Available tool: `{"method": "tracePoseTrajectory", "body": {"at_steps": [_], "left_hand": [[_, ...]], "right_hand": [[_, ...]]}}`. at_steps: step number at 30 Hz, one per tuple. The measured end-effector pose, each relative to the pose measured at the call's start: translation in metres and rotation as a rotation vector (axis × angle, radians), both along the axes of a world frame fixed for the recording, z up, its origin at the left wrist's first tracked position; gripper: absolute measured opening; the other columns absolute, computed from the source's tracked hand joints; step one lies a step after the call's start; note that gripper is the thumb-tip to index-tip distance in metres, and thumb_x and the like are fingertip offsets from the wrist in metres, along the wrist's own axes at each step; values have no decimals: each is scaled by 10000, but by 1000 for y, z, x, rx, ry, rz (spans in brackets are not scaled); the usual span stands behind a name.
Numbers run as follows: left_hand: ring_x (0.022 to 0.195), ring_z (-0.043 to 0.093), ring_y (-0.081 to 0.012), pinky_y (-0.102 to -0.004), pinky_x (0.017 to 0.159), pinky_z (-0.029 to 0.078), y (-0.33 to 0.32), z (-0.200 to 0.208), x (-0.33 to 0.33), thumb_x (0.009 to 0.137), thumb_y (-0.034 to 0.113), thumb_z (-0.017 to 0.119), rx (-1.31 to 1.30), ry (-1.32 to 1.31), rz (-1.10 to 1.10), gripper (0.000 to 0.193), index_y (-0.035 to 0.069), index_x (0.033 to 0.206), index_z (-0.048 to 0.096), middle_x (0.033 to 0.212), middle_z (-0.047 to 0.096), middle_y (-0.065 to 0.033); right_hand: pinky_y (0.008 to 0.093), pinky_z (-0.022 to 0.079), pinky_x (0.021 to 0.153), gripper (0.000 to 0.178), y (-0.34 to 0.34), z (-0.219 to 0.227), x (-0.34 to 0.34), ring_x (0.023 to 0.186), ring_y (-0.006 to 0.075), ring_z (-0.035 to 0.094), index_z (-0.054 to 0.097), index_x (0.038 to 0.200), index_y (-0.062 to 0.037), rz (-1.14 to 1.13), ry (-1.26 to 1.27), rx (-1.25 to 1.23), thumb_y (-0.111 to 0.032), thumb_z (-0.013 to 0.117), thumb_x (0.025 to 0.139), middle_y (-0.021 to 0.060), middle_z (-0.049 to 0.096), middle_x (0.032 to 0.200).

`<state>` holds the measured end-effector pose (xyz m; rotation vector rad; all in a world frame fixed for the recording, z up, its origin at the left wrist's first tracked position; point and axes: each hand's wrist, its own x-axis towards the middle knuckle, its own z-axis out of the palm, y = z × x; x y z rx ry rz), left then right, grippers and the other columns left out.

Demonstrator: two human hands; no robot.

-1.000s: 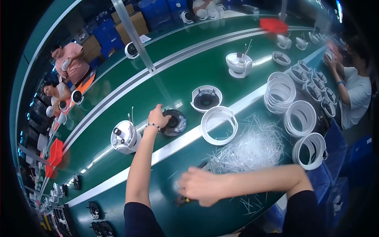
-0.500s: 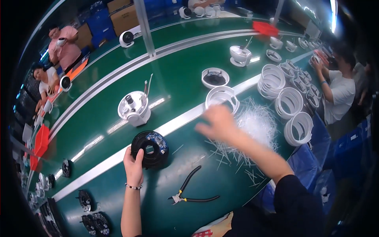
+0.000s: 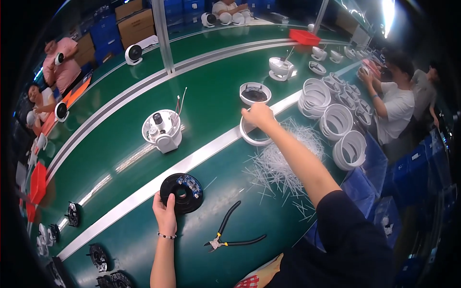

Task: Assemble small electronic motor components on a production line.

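Note:
My left hand grips the edge of a round black disc-shaped part, thumb on its face. This part has a central hole and a blue circuit board along its upper right. Out ahead, my right hand is closed at the far rim of a white plastic ring; its fingertips are partly hidden. Just beyond it sits a white bowl-shaped housing with a black inside. Open-jawed diagonal cutters with black handles lie on the bench, right of my left hand.
A pile of thin white sticks spreads beneath my right forearm. Stacked white rings stand to its right. A white camera-like assembly with upright wires sits beyond the metal strip. Black round parts lie at lower left. Co-workers sit around the line.
My right hand has moved away from me, from above the sticks to the white ring's far rim. The ring has shifted slightly toward me. My left hand still holds the black part, now tilted differently.

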<state>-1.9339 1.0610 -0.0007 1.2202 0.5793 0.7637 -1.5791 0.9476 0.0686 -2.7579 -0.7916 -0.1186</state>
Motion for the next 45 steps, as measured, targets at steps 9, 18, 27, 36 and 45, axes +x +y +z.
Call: {"method": "tracePoseTrajectory", "body": {"at_steps": [9, 18, 27, 36, 45], "left_hand": [[917, 531, -128, -251, 805, 427, 6, -11, 5, 850, 35, 507, 80, -83, 80, 217, -19, 1057, 468, 1013, 557, -77], [983, 496, -134, -265, 852, 408, 12, -27, -6, 843, 9, 493, -1, -195, 220, 302, 10, 1131, 401, 1077, 508, -74], [994, 486, -142, -263, 886, 371, 16, -18, -15, 840, 4, 494, 43, -174, 232, 319, -14, 1139, 384, 1082, 507, -89], [972, 514, -136, -262, 856, 404, 12, 2, -16, 849, 5, 453, 108, -115, 158, 309, -22, 1153, 404, 1070, 535, -104], [1163, 401, -288, -395, 1006, 278, 25, -3, -59, 719, 215, 417, -493, -554, -330, 589, -3, 1261, 347, 1248, 425, -154]], "right_hand": [[384, 453, 523, 284, -28, 71, -88, 498, 309, 547, 571, 546, -9, 527, -48, 106, -248, 554, 700, 155, 557, 545], [395, 444, 592, 253, -19, -17, -210, 563, 285, 551, 567, 599, -36, 1306, -7, -375, -266, 637, 678, 106, 551, 596], [467, 262, 975, 1084, -4, 2, -203, 1185, 383, 303, 247, 1298, 0, 920, -30, -216, -433, 782, 461, 221, 324, 1272], [374, 242, 1011, 1110, 28, -8, -229, 1230, 318, 300, 167, 1325, 58, 807, 471, 601, -365, 798, 516, 245, 281, 1317], [425, 233, 1003, 1116, 56, -18, -281, 1215, 375, 244, 133, 1325, 53, 884, 378, 616, -366, 784, 521, 255, 247, 1302]]}}
